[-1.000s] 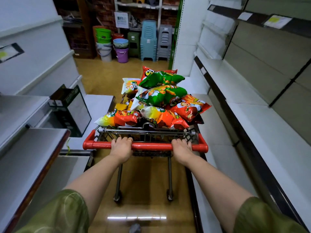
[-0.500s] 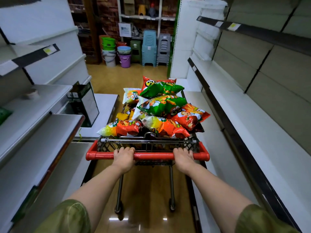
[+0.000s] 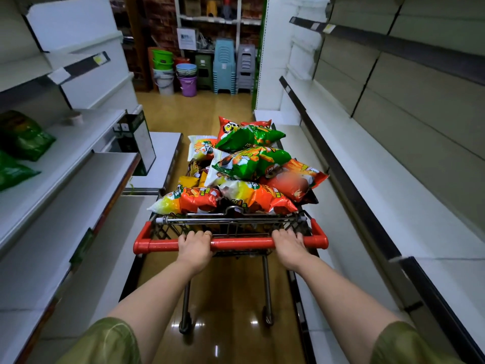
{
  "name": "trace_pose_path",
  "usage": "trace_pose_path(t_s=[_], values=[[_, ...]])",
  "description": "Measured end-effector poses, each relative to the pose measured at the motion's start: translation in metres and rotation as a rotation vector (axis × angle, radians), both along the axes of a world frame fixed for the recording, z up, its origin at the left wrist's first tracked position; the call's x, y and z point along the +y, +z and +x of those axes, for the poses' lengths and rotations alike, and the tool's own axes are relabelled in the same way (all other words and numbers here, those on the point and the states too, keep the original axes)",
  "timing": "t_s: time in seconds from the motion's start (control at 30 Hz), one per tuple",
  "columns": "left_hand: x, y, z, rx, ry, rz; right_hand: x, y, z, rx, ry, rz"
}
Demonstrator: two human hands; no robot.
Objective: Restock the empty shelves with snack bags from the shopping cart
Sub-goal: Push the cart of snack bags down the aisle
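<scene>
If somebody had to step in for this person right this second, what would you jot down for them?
Left hand and right hand: both grip the red plastic handle bar of the wire shopping cart.
Snack bags: a heap of red, green and yellow foil bags fills the cart, in the aisle between the shelves.
Done: green bags already lie on the left white shelf; none is in hand.
Left: the right white shelves look bare; unload the cart onto them.

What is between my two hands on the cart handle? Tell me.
Head view: only a bare stretch of the red handle lies between the left hand and the right hand, both gripping it.
</scene>
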State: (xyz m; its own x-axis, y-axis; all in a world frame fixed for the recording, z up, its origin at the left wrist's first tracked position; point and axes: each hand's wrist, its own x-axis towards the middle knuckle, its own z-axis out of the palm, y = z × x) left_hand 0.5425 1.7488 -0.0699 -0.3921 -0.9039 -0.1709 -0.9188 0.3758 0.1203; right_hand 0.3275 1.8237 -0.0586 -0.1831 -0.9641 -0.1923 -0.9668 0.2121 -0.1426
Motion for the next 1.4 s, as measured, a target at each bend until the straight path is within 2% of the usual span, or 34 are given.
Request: trace_pose_path(t_s=[0.7, 1.4], values=[[0.346, 0.003, 0.097, -0.023, 0.041, -0.002, 0.344, 0.003, 0.100, 0.021, 0.029, 0.013], [0.684, -0.008, 0.211, 0.037, 0.017, -0.035, 0.688, 0.002, 0.217, 0.040, -0.021, 0.012]])
